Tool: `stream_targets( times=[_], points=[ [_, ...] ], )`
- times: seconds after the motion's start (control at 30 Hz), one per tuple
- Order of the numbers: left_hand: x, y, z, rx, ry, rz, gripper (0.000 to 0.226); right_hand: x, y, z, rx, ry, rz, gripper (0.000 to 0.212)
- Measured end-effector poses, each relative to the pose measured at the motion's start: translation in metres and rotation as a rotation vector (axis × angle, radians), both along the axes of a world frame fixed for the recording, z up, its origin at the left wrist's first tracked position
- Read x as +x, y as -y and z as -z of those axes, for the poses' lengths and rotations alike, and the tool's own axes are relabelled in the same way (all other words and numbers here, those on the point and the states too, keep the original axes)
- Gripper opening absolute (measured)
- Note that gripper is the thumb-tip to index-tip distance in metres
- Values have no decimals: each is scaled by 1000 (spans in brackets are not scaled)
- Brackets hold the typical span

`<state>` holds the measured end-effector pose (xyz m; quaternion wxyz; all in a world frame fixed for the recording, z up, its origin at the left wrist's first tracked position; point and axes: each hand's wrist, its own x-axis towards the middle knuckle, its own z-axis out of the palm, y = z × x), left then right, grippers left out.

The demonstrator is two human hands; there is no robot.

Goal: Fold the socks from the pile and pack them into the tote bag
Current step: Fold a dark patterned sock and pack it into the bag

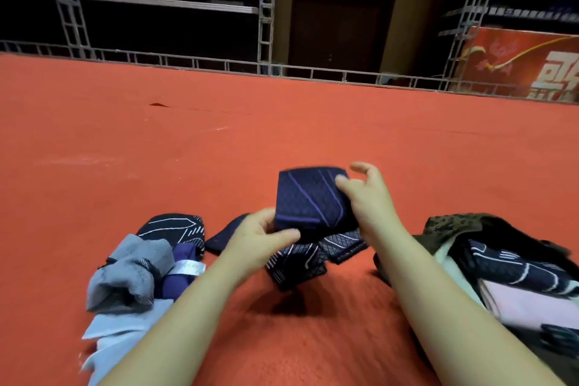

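Note:
A folded navy sock with purple stripes (308,197) is held up above the red floor between both hands. My left hand (260,241) pinches its lower left edge. My right hand (366,194) grips its right side with the thumb on the front and the other fingers curled loosely behind. Below it hang or lie more dark patterned socks (300,260). The sock pile (147,257) lies at the left, with grey, purple, black and pale blue socks. The dark olive tote bag (451,226) lies open at the right and holds folded socks (517,273).
Red carpet (219,141) covers the floor ahead. A low metal rail (313,72) runs along its far edge, with scaffolding and a dark door behind. A red banner (532,63) stands at the far right.

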<state>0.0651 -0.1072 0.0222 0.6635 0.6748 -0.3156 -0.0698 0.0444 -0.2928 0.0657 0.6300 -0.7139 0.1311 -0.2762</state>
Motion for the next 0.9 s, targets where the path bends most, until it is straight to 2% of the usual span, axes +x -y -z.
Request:
stream_targets(
  times=[0.07,0.17,0.2,0.27,0.4,0.47,0.63,0.8,0.83,0.9],
  points=[
    [-26,-14,27,79,-76,66,23,-21,-4,43,-51,-197,-30,41],
    [-58,-25,61,130,-333,114,22,-50,-11,99,-122,-447,-74,45],
    [-69,-27,68,154,-375,104,27,-58,-13,114,-134,-508,-106,46],
    [-84,-34,84,243,-335,36,48,-71,-19,137,-183,-570,-141,48],
    [-97,-46,100,402,-154,-78,76,-75,-25,151,-350,-504,-105,40],
    [-100,-48,104,448,-69,-78,80,-70,-26,152,-419,-504,-78,36],
    [-93,-47,113,477,2,-143,68,-52,-20,153,-427,-505,-14,40],
    [-83,-40,117,624,219,-234,55,-42,-20,151,-480,-548,26,54],
    [-81,-39,117,661,258,-256,51,-46,-20,151,-464,-495,49,53],
    [-80,-38,117,721,297,-264,45,-63,-20,147,-411,-257,22,45]
  ],
)
